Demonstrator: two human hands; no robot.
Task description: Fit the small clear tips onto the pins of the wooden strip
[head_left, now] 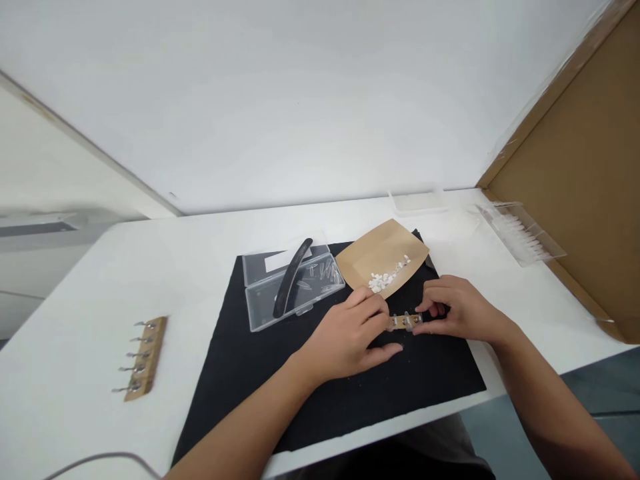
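Note:
A short wooden strip with metal clips [400, 322] lies on the black cloth [345, 413] between my hands, with clear nail tips standing on it. My left hand [350, 333] covers the strip's left end, its fingers curled over it and the thumb lying on the cloth. At the right end, my right hand [453, 310] has thumb and index finger closed around the last clip and its clear nail tip. Just behind the strip, a brown paper sheet [385, 243] bears small white pieces [384, 280]. My fingers hide part of the strip.
A clear hinged plastic case [257, 310] holds loose nail tips, with a black curved nail file [291, 277] across it. A second clip strip [150, 360] lies at left. At right are a box of nail tips [523, 233], a clear tray [420, 202] and a cardboard wall [590, 167].

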